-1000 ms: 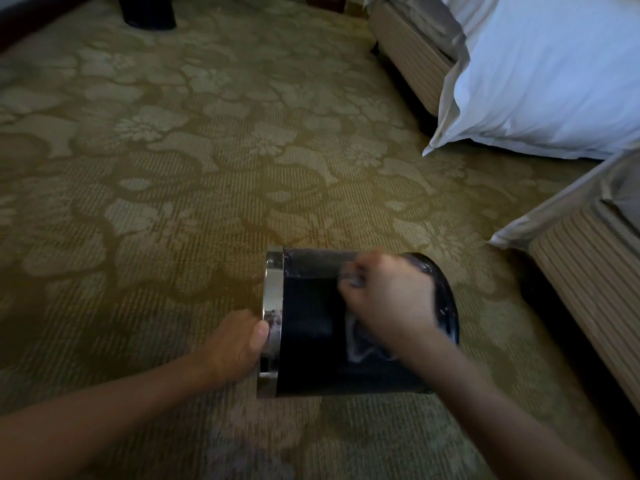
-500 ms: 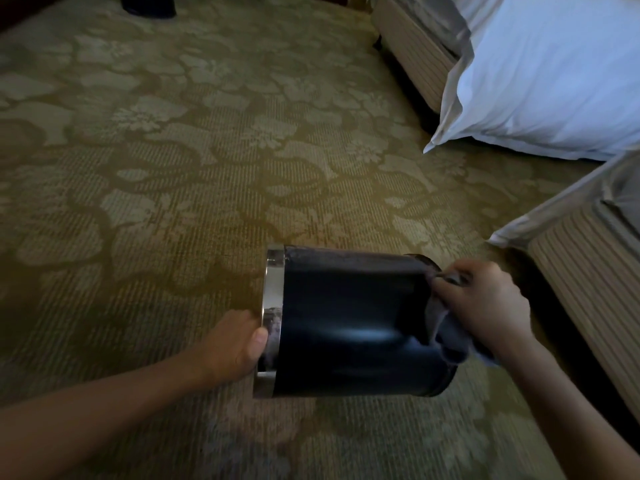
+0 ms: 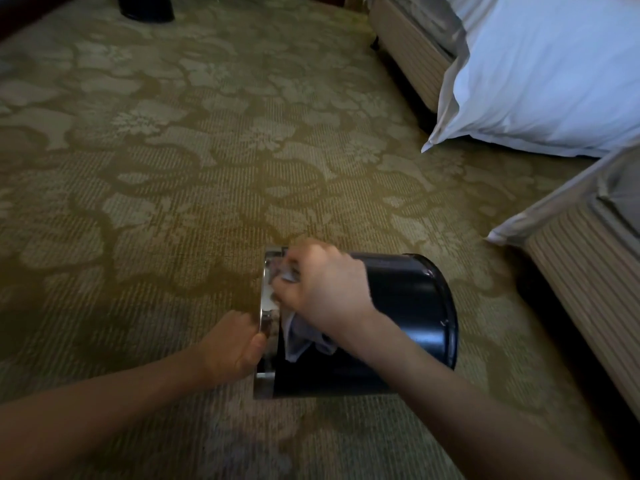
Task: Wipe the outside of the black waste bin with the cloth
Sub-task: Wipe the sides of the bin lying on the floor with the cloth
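The black waste bin [image 3: 408,306] lies on its side on the carpet, its silver rim [image 3: 265,320] facing left and its base to the right. My left hand [image 3: 232,344] grips the silver rim at its lower front. My right hand [image 3: 325,289] presses a crumpled grey cloth [image 3: 301,337] against the bin's upper side, close to the rim. Part of the cloth hangs below my palm; the rest is hidden under my fingers.
Patterned green-beige carpet [image 3: 173,185] stretches all around. A bed with white bedding [image 3: 540,74] stands at the upper right, and a second bed's striped base [image 3: 588,289] is close on the right. Another dark object [image 3: 145,8] stands at the top left.
My right hand has swept the cloth from the bin's base end on the right back across the side to the rim end. My left hand keeps its hold on the rim.
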`<act>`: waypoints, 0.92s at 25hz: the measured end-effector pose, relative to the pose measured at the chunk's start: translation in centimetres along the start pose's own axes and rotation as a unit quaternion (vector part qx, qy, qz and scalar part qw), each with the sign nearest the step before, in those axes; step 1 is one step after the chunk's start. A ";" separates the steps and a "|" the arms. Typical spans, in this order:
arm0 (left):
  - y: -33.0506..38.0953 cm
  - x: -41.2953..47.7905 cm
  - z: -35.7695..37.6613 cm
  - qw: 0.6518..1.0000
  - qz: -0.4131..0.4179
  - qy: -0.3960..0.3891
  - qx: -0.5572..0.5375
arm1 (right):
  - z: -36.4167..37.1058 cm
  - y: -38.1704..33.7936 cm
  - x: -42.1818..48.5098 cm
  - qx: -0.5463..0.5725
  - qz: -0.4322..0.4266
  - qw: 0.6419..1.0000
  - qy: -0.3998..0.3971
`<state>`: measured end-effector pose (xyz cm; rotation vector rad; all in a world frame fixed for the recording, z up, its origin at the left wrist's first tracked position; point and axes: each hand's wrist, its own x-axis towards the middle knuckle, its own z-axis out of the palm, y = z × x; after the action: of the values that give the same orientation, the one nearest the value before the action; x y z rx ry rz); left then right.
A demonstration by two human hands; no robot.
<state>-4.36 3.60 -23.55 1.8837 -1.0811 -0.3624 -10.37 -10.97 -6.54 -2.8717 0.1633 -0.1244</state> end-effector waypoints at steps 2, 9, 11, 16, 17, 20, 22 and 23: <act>0.4 0.3 -0.2 1.000 0.023 0.008 0.018 | -0.8 3.7 -1.0 -0.021 0.076 0.997 0.021; 1.8 0.2 -0.6 0.992 0.118 0.014 0.037 | -4.6 13.5 -5.1 -0.036 0.323 0.944 0.057; 1.9 0.2 -0.5 0.991 0.127 0.017 0.039 | -3.8 11.6 -4.6 -0.075 0.303 0.948 0.069; 1.0 0.5 -0.5 0.987 0.139 0.024 0.076 | -0.4 2.3 -1.3 -0.021 0.080 0.996 0.020; 0.9 0.5 -0.5 0.986 0.129 0.031 0.097 | 0.2 0.4 -0.9 -0.021 0.029 0.999 0.006; 0.4 0.6 -0.8 0.981 0.122 0.009 0.153 | 0.2 -0.8 -0.3 -0.021 0.002 1.000 0.006; 0.1 0.8 -0.9 0.978 0.140 0.011 0.157 | -0.8 2.6 -1.2 -0.020 0.063 0.998 0.012; 0.2 0.9 -1.0 0.978 0.149 0.014 0.145 | -1.4 5.2 -1.9 -0.036 0.107 0.993 0.013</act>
<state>-3.34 3.40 -22.71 1.9286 -1.4353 -0.0051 -12.94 -16.08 -6.69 -2.9020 0.4893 -0.1164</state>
